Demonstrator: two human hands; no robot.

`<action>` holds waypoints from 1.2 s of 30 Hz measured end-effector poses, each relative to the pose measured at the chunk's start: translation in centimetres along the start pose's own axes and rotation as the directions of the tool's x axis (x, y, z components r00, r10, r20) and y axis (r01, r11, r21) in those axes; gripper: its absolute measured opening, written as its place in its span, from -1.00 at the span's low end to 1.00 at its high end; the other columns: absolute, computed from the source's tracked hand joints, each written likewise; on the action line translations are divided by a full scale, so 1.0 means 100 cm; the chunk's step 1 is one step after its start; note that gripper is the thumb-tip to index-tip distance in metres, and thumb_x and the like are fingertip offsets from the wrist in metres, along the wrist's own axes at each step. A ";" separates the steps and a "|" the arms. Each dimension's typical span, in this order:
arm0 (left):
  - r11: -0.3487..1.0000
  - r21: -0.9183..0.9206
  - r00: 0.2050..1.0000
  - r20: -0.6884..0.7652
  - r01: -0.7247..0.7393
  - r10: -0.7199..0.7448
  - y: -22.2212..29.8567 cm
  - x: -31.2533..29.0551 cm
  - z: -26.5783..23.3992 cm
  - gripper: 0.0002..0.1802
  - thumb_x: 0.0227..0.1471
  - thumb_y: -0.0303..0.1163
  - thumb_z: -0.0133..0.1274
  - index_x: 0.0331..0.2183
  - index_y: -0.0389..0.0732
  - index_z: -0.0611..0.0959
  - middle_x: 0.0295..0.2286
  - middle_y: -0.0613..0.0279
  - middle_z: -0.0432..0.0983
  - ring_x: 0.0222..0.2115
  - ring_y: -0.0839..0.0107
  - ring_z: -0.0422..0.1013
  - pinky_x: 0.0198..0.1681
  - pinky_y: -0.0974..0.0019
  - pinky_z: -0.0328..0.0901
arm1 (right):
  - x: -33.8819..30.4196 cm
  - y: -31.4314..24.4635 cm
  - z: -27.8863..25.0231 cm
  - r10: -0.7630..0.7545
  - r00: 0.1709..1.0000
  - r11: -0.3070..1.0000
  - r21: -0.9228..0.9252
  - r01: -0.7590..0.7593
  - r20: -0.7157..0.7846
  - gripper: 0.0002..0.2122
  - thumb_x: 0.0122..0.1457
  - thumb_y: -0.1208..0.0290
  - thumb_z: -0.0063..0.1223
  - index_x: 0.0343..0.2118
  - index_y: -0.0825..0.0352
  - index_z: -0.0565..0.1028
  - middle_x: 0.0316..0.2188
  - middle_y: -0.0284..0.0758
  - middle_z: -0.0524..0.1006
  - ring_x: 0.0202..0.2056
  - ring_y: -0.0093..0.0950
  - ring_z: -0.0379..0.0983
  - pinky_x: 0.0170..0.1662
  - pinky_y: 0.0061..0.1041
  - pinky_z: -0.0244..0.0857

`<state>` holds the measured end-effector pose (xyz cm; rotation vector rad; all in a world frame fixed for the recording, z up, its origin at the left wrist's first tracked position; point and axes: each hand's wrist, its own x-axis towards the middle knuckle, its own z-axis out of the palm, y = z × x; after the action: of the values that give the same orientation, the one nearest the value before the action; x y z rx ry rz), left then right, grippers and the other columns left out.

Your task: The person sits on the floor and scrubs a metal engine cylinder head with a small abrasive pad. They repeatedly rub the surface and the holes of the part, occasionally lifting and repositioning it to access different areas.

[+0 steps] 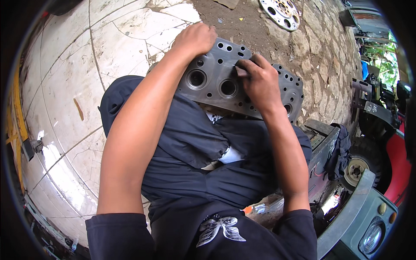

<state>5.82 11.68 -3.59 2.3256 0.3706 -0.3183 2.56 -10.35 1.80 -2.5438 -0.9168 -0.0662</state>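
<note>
A grey metal engine cylinder head (211,74), with round valve seats and several small holes, lies across my lap with its flat face up. My left hand (195,40) is closed over its far left edge. On the middle of the face, my right hand (261,82) pinches a small dark brown folded piece, seemingly sandpaper (242,71), between thumb and fingers. That piece rests against the metal just above a valve seat (228,88). Part of the head's right half is hidden under my right hand and wrist.
A round metal plate with holes (281,13) lies on the dirt and stone ground ahead. Cracked white tiles (65,82) cover the left side. To the right stand a vehicle's wheel (354,170), a black strap bag (339,151) and a green panel with a headlamp (372,236).
</note>
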 end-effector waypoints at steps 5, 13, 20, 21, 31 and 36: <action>1.000 0.005 1.000 -0.004 0.012 -0.012 0.004 0.005 -0.002 -0.31 0.36 0.07 -0.20 -0.06 -0.39 0.70 0.04 -0.29 0.55 0.13 -0.18 0.44 0.23 -0.07 0.29 | 0.007 0.003 0.003 0.011 1.000 1.000 -0.019 -0.012 -0.022 -0.82 0.08 0.51 0.29 -0.23 0.33 0.72 -0.36 -0.13 0.59 -0.31 -0.07 0.59 -0.19 -0.16 0.49; 1.000 -0.003 1.000 -0.017 0.016 -0.016 0.003 0.004 -0.001 -0.32 0.35 0.07 -0.19 -0.04 -0.39 0.69 0.04 -0.30 0.56 0.13 -0.18 0.44 0.24 -0.06 0.29 | 0.013 0.004 -0.003 0.038 0.999 0.998 -0.057 -0.037 0.016 -0.79 0.05 0.55 0.29 -0.21 0.33 0.73 -0.37 -0.11 0.62 -0.33 -0.08 0.62 -0.19 -0.19 0.51; 1.000 0.002 0.999 -0.016 -0.028 0.028 0.003 0.006 0.001 -0.33 0.34 0.03 -0.19 -0.06 -0.41 0.70 0.02 -0.31 0.56 0.11 -0.19 0.45 0.24 -0.08 0.29 | 0.015 0.004 -0.004 0.059 0.998 0.997 -0.049 -0.058 0.004 -0.81 0.05 0.54 0.30 -0.25 0.33 0.74 -0.38 -0.12 0.61 -0.35 -0.08 0.61 -0.19 -0.19 0.51; 1.000 -0.002 0.999 -0.020 -0.026 0.026 0.002 0.005 0.001 -0.33 0.34 0.03 -0.20 -0.07 -0.41 0.70 0.02 -0.31 0.56 0.11 -0.20 0.45 0.24 -0.08 0.29 | 0.014 0.003 -0.003 0.066 0.998 0.996 -0.066 -0.067 -0.011 -0.82 0.05 0.53 0.30 -0.25 0.32 0.74 -0.39 -0.12 0.61 -0.35 -0.08 0.61 -0.19 -0.18 0.51; 1.000 -0.011 0.999 -0.039 0.000 0.000 0.003 0.005 0.002 -0.33 0.34 0.04 -0.19 -0.09 -0.41 0.71 0.01 -0.36 0.55 0.11 -0.22 0.44 0.23 -0.08 0.29 | 0.013 0.002 0.000 0.058 0.998 0.998 -0.039 -0.059 -0.014 -0.73 -0.06 0.59 0.27 -0.23 0.29 0.74 -0.39 -0.14 0.61 -0.32 -0.09 0.61 -0.18 -0.19 0.51; 1.000 -0.007 1.000 -0.012 -0.009 0.009 0.002 0.005 0.001 -0.32 0.33 0.05 -0.18 -0.09 -0.42 0.71 0.01 -0.35 0.56 0.12 -0.20 0.44 0.24 -0.08 0.29 | 0.008 0.004 -0.007 0.111 0.994 0.992 -0.063 -0.111 0.002 -0.73 -0.05 0.60 0.27 -0.23 0.31 0.75 -0.38 -0.11 0.62 -0.33 -0.08 0.61 -0.19 -0.19 0.51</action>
<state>6.38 11.57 -3.66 2.3224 0.3661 -0.2981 3.54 -10.47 2.43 -2.6489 -0.7851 -0.0557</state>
